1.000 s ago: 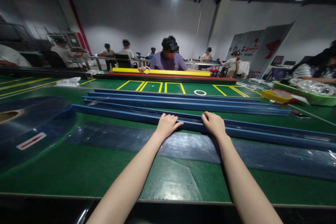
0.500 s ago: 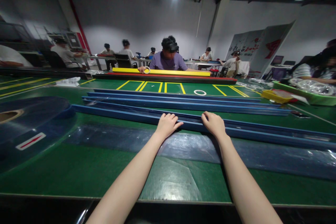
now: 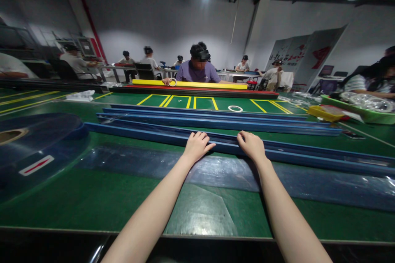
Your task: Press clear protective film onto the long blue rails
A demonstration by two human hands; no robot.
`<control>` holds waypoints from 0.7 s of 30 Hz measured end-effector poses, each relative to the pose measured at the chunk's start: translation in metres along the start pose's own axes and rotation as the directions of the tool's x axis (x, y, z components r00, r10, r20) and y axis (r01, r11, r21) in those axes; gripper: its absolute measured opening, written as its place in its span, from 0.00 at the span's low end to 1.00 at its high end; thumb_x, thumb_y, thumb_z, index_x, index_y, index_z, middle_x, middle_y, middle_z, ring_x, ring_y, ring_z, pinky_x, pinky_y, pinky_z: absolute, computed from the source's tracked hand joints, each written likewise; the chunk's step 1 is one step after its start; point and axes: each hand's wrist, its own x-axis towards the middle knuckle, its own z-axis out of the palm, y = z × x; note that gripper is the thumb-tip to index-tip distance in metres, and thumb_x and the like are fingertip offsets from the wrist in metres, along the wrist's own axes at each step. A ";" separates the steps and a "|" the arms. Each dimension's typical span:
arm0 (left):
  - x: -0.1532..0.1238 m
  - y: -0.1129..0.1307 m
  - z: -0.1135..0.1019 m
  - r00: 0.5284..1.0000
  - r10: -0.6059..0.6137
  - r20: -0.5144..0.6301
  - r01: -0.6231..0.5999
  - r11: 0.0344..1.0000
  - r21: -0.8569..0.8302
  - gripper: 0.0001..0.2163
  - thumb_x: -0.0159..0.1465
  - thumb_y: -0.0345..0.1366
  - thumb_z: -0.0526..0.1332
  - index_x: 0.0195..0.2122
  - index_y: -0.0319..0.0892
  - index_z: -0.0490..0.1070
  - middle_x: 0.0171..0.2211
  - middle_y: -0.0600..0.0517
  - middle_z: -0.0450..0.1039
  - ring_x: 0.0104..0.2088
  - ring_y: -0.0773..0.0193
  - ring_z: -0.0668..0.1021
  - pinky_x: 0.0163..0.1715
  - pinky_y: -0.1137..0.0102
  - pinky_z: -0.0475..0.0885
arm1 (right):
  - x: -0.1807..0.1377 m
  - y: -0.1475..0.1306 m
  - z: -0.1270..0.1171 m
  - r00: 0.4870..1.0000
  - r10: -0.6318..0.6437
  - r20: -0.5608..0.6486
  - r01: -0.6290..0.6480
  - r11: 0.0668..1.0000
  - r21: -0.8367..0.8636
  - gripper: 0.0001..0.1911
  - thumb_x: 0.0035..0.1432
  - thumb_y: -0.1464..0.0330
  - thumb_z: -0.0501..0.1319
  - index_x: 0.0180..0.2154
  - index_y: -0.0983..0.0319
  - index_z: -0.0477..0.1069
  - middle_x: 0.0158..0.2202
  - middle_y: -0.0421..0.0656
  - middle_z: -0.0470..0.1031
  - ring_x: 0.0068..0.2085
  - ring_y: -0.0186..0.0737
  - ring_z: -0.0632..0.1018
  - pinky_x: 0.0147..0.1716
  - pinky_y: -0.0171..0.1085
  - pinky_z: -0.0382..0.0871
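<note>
My left hand [image 3: 196,146] and my right hand [image 3: 251,145] rest side by side on the nearest long blue bar [image 3: 132,135], fingers curled over its far edge. That bar runs across the green table [image 3: 92,201] from left to right. Just in front of it, under my wrists, lies a strip of clear plastic film [image 3: 222,171]. Two more long blue bars [image 3: 216,122] lie parallel behind the one I hold.
A large roll of blue film [image 3: 33,148] sits at the left. A tape ring [image 3: 235,108] lies further back. Across the table a person in a purple shirt [image 3: 198,70] handles a yellow bar [image 3: 189,84]. A yellow tray [image 3: 327,112] and green bin [image 3: 364,113] stand at right.
</note>
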 end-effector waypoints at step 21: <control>0.001 0.001 -0.002 0.997 0.026 -0.066 -0.026 1.000 -0.001 0.14 0.62 0.47 0.54 0.31 0.41 0.66 0.33 0.50 0.70 0.35 0.61 0.70 0.34 0.68 0.59 | -0.001 -0.002 -0.003 1.000 0.003 0.012 -0.003 1.000 -0.011 0.17 0.61 0.64 0.46 0.33 0.60 0.71 0.34 0.44 0.77 0.32 0.38 0.74 0.27 0.33 0.53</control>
